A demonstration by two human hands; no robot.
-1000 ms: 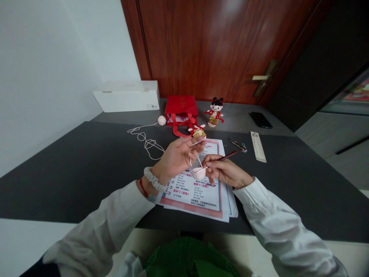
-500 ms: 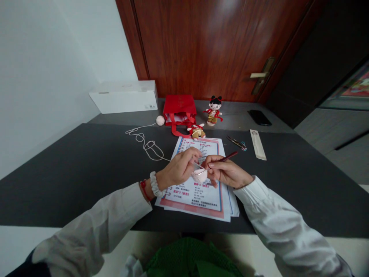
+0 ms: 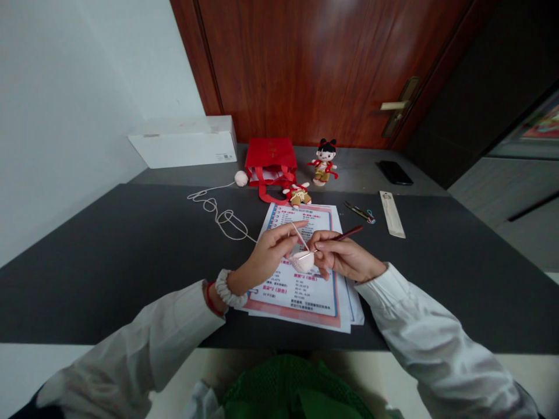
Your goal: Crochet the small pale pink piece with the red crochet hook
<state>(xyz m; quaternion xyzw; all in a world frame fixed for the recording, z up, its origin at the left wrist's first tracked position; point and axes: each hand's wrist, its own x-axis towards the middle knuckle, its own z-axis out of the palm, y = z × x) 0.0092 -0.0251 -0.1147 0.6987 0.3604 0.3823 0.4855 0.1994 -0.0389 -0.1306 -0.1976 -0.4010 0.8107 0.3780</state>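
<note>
Between my hands is a small pale pink crochet piece [image 3: 302, 263], shaped like a shallow cup, held above the printed pages [image 3: 301, 302]. My left hand [image 3: 275, 247] pinches its left edge, and a strand of yarn runs taut from the raised index finger down to the piece. A crochet hook [image 3: 349, 233] with a dark red handle is gripped in my right hand [image 3: 343, 256] like a pen. Its metal shaft lies across the top of the piece; the tip is too small to make out. Some fingers of my right hand also touch the piece's right side.
Loose yarn [image 3: 225, 216] trails left to a yarn ball [image 3: 240, 178]. Behind the pages are a red bag [image 3: 271, 157], a headless doll body [image 3: 299, 195] and a finished doll [image 3: 324, 162]. Thread snips [image 3: 360, 212], a flat pale packet [image 3: 392, 214], a phone [image 3: 395, 173] and a white box [image 3: 183, 142] lie around.
My left index finger has lifted and straightened, drawing the yarn up into a longer taut strand. The left wrist has turned slightly. My right hand keeps the hook at the piece.
</note>
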